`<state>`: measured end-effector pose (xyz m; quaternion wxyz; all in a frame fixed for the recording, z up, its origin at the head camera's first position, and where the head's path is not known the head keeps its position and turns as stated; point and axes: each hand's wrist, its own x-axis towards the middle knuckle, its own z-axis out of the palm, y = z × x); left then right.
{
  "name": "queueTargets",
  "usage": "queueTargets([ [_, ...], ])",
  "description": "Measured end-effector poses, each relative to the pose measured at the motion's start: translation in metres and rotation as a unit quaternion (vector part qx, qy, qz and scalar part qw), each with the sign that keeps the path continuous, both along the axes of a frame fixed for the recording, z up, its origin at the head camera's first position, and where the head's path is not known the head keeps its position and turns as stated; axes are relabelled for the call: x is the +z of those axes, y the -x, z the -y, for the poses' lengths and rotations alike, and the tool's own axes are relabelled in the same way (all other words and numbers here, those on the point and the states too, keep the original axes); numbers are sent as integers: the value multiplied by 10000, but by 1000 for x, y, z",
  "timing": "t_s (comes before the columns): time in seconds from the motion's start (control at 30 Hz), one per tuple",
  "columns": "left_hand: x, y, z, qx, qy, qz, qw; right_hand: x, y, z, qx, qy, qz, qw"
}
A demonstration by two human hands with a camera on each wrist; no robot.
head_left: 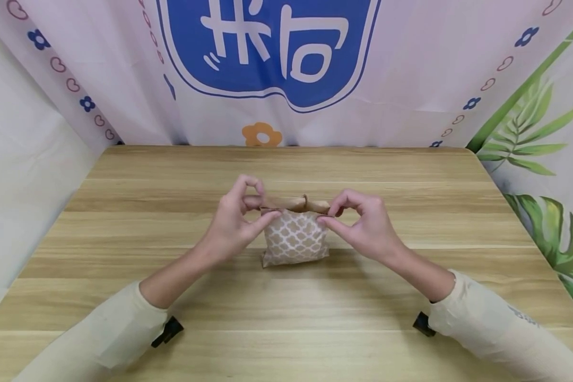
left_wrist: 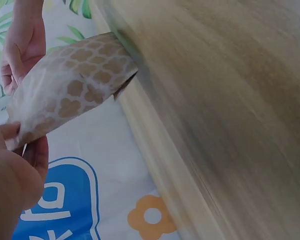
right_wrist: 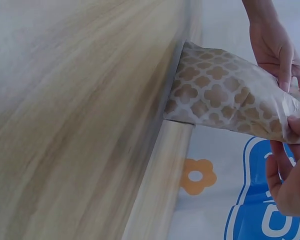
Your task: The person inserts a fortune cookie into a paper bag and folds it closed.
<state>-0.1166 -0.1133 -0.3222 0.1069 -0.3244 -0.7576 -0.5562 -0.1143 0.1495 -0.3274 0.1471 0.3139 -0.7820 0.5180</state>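
Observation:
A small brown paper bag (head_left: 296, 239) with a white lattice pattern stands upright on the wooden table, its bottom at the tabletop. Its top flap (head_left: 291, 203) is bent back, away from the body. At the bag's top left corner, my left hand (head_left: 236, 220) pinches the paper between thumb and fingers. My right hand (head_left: 365, 223) pinches the top right corner in the same manner. Both wrist views show the bag (left_wrist: 85, 77) (right_wrist: 215, 92) bulging, with a hand at each end of its top edge. What the bag contains is hidden.
The wooden table (head_left: 286, 318) reaches back to a white curtain (head_left: 401, 106) with a blue emblem and an orange flower. Small black pieces (head_left: 169, 331) show beside both sleeves. Leaf-printed fabric (head_left: 554, 212) hangs on the right.

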Motion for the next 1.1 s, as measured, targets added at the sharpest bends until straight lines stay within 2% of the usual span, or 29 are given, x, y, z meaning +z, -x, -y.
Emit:
queueTargets([
  [0.07,0,0,-2,-28,-86,439,9990,0,-1,1,32,180,210,9996],
  [0.13,0,0,-5,-9,-51,716,9974,1,-1,2,53,297,312,9991],
  [0.37,-2,2,-16,244,328,908,9950,-1,0,5,81,345,198,9992],
  [0.5,0,3,-21,354,308,1162,9921,-1,0,6,131,370,148,9991],
  [0.73,3,5,-26,81,-93,1573,9875,0,1,6,144,363,356,9986],
  [0.9,5,7,-29,-40,-182,1576,9873,3,4,4,246,1,806,9964],
  [1.03,5,6,-30,-107,-164,1547,9878,4,7,4,492,-483,1349,9885],
  [1.1,5,6,-30,-134,-136,1541,9879,4,8,5,595,-542,1600,9838],
])
